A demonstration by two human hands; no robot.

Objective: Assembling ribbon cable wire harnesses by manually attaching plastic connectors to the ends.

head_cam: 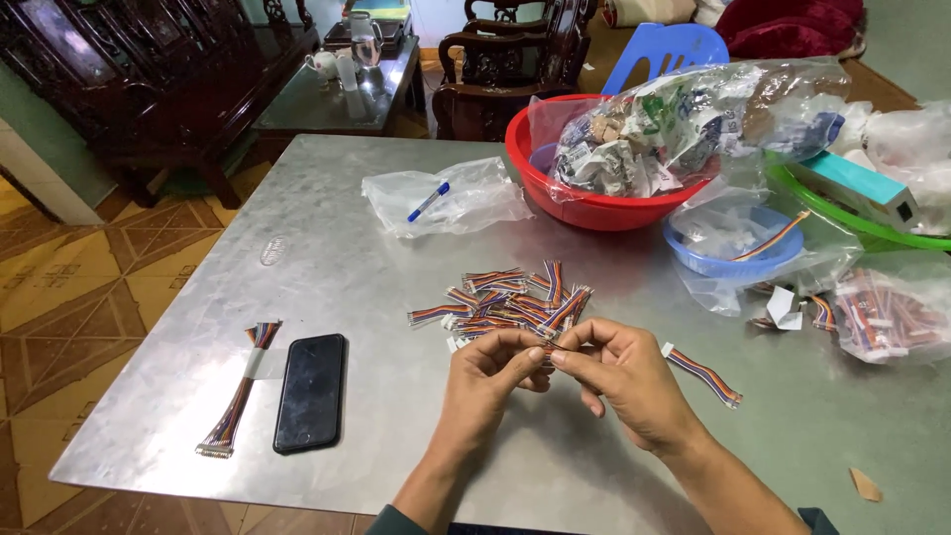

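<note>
Left hand (487, 372): fingers curled, thumb and fingertips pinched on one end of a short ribbon cable (548, 349).
Right hand (619, 372): thumb and forefinger pinched on the same short ribbon cable, other fingers loosely bent; the two hands meet fingertip to fingertip.
Short ribbon cable: multicoloured, mostly hidden between the fingertips of both hands.
Pile of cable pieces (510, 297): just beyond the hands, loose heap of multicoloured pieces on the metal table (376, 267).
Single cable piece (703, 374): just right of the right hand, lying flat.
Black phone (310, 391): well left of the left hand, face up.
Long cable bundle (238, 391): left of the phone, taped in the middle.
Clear bag with blue pen (441, 198): far beyond the left hand.
Red basin (584, 203): far beyond the right hand, holding a stuffed plastic bag.
Blue bowl (718, 260): beyond and right of the right hand, in clear plastic.
</note>
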